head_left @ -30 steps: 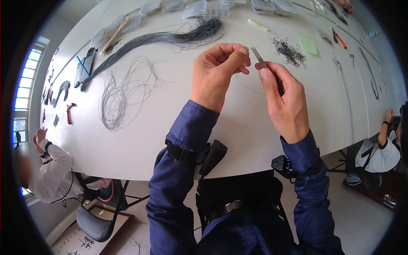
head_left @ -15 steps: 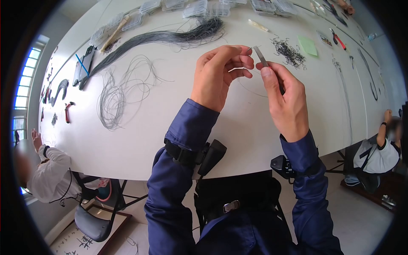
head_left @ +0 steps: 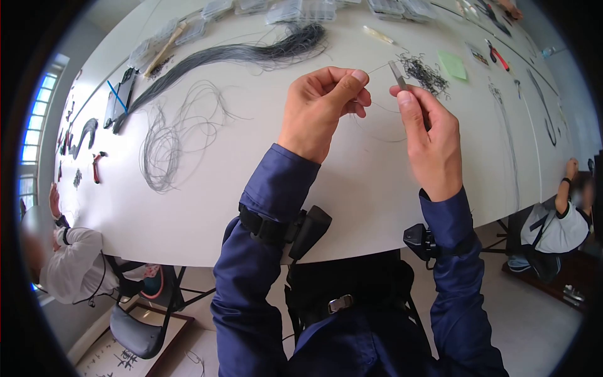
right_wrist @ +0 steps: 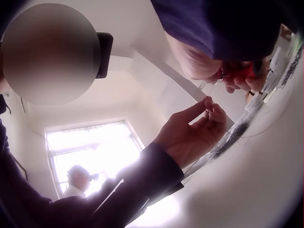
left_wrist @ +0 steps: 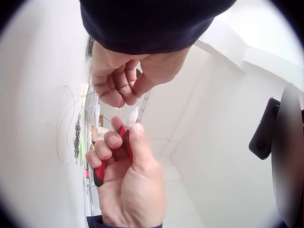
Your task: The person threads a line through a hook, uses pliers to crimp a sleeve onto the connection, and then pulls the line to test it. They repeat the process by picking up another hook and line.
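Note:
The left hand [head_left: 321, 112] pinches a thin wire [head_left: 379, 67] between thumb and forefinger, in the head view. The wire runs right, toward the metal tip of a tool [head_left: 397, 75] that the right hand [head_left: 434, 139] grips. Red and black handles [left_wrist: 127, 142] of that tool show in the right hand [left_wrist: 130, 183] in the left wrist view, just below the left hand [left_wrist: 128, 78]. Whether the tip touches the wire cannot be told. A fine strand curves over the white table [head_left: 352, 201] below the hands.
A long grey wire bundle [head_left: 220, 55] and a loose coil [head_left: 164, 147] lie on the left. Small dark bent pieces [head_left: 424, 75], a green note [head_left: 453, 65] and red-handled pliers [head_left: 499, 56] lie on the right. Clear boxes [head_left: 301, 11] line the back. People sit on both sides.
The right hand with its tool has moved a little to the right, farther from the left hand. The left fingers, spread more half a second ago, have closed into a pinch.

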The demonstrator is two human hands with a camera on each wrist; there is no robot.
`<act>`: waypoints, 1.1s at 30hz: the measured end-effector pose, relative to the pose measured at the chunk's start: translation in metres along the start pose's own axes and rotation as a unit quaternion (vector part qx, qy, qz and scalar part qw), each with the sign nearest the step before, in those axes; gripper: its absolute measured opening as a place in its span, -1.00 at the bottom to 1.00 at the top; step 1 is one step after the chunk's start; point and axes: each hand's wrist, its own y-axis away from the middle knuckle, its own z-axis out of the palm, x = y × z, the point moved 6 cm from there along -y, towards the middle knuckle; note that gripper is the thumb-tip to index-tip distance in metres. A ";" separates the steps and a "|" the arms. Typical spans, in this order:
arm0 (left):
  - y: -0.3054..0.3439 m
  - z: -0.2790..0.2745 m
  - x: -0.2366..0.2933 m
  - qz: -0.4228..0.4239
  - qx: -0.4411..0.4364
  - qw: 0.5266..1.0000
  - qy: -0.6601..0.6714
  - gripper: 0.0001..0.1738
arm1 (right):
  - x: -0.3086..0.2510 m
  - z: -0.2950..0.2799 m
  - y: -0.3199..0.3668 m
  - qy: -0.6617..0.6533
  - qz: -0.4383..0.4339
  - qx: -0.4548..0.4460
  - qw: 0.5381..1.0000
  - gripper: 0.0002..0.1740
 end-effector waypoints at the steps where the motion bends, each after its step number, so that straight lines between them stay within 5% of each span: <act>1: 0.000 0.000 0.000 0.000 -0.002 1.000 -0.003 -0.77 | 0.004 -0.006 -0.003 0.003 0.015 0.004 1.000 -0.63; 6: -0.001 0.002 -0.002 -0.011 -0.014 1.000 -0.014 -0.77 | 0.031 -0.046 -0.018 0.002 -0.005 0.070 0.998 -0.59; 15: 0.000 0.009 -0.008 -0.040 -0.024 0.998 -0.042 -0.79 | 0.119 -0.176 -0.033 -0.004 0.090 0.217 0.972 -0.61; 20: -0.001 0.002 -0.008 -0.043 -0.020 0.998 -0.040 -0.78 | 0.157 -0.210 -0.028 0.118 0.171 0.107 0.972 -0.60; 22: -0.003 -0.004 -0.004 -0.028 -0.003 0.998 -0.051 -0.78 | 0.156 -0.203 -0.015 0.186 0.212 0.004 0.959 -0.59; 25: -0.002 -0.004 -0.001 -0.021 0.008 0.998 -0.062 -0.77 | 0.125 -0.193 -0.006 0.252 0.057 0.086 0.962 -0.57; 33: 0.000 0.009 -0.004 -0.033 -0.024 0.994 -0.097 -0.79 | 0.016 -0.042 -0.008 -0.112 0.098 -0.117 0.982 -0.58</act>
